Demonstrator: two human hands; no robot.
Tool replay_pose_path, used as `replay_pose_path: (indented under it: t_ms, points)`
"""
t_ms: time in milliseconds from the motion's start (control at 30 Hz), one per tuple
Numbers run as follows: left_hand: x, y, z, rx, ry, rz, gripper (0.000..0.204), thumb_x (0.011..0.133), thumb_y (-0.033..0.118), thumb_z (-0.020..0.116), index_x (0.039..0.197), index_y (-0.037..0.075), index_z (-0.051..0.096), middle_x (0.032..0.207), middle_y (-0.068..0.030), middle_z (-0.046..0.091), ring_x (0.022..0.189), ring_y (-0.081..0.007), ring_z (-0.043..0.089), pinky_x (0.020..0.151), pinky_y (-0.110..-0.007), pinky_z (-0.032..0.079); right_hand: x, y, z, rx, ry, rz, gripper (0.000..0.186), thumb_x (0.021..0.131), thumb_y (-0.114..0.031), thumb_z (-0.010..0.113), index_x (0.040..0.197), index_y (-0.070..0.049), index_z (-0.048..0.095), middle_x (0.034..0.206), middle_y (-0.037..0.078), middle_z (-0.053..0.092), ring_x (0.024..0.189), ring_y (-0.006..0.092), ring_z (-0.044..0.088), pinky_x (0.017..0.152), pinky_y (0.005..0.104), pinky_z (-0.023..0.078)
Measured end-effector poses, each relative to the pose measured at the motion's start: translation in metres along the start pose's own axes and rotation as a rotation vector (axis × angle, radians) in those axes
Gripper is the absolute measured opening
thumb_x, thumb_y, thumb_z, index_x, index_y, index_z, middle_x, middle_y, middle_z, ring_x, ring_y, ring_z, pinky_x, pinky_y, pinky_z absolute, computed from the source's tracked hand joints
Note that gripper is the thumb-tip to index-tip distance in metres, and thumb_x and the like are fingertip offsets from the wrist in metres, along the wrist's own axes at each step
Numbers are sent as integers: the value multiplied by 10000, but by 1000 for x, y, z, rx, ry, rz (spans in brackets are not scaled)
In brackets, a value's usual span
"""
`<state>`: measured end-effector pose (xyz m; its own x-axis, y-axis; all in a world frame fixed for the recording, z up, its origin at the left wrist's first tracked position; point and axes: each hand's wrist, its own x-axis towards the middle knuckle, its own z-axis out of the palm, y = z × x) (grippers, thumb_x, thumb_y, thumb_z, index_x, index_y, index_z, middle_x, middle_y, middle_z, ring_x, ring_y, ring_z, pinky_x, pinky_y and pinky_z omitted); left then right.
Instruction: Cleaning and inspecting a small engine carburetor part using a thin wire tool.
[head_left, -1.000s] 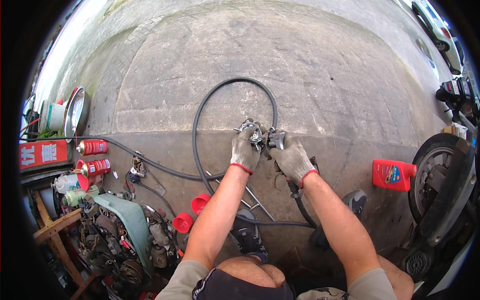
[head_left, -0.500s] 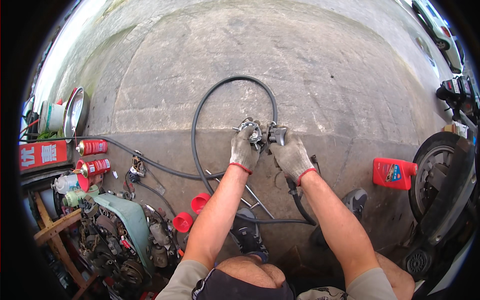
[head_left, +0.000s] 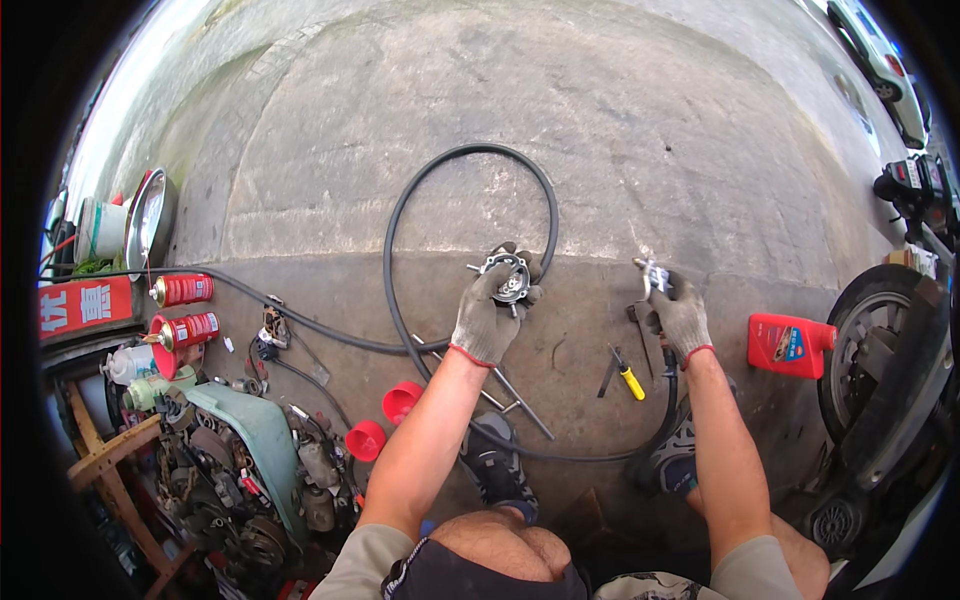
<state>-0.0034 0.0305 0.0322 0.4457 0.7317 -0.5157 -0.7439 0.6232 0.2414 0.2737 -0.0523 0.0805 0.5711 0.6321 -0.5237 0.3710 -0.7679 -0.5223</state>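
Note:
My left hand [head_left: 483, 325], in a dirty grey knit glove, is closed around a round metal part [head_left: 510, 284] with short spigots and an open face holding small fittings. My gloved right hand [head_left: 678, 318] is out to the right, gripping a silvery air gun [head_left: 655, 276], blurred at its top, with a black hose [head_left: 668, 405] below it. On the concrete beneath and between my hands lie a yellow-handled screwdriver [head_left: 630, 378] and a dark flat strip [head_left: 606, 378]. Metal T-bar wrenches [head_left: 530, 410] lie below my left hand, and a large hose loop [head_left: 470, 150] surrounds it.
Red spray cans [head_left: 185, 290], red caps [head_left: 366, 440] and a teal tray [head_left: 245, 420] among greasy parts crowd the left, beside a wooden frame [head_left: 110, 450]. A red oil jug [head_left: 785, 343], a wheel [head_left: 860, 350] and a scooter [head_left: 905, 185] line the right; a car [head_left: 880, 65] stands beyond.
My hands have separated: the right moved rightward with the air gun, uncovering the yellow screwdriver, while the left came slightly down and rightward with the round part. The hose shifted right too.

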Motion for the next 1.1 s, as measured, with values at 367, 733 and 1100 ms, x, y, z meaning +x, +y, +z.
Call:
replay_pose_path:
  t_ms: [367,733,1100]
  points:
    - [-27,-23,-5,-95,-95,-113,498,962,468,618,1273,80,594,1196,-142,662,1064,-304,661,795,-401,573,-28,93,-7,-485,688,-197,420,841,-186,656,1243,-71,611,1225,198,615,1147,408,602,955,490,486]
    - [-36,-45,-5,-104,-21,-186,568,936,596,570,1216,105,629,1181,-121,674,1073,-311,652,808,-425,561,-56,71,31,-537,162,-87,320,875,-247,676,1125,-52,635,1105,202,667,959,390,684,859,463,547]
    - [-48,-51,-7,-33,-43,-174,561,942,561,587,1250,93,608,1194,-121,669,1087,-306,648,824,-431,559,-41,84,29,302,150,-104,288,907,-141,661,1135,32,624,829,90,688,731,227,678,700,342,546]
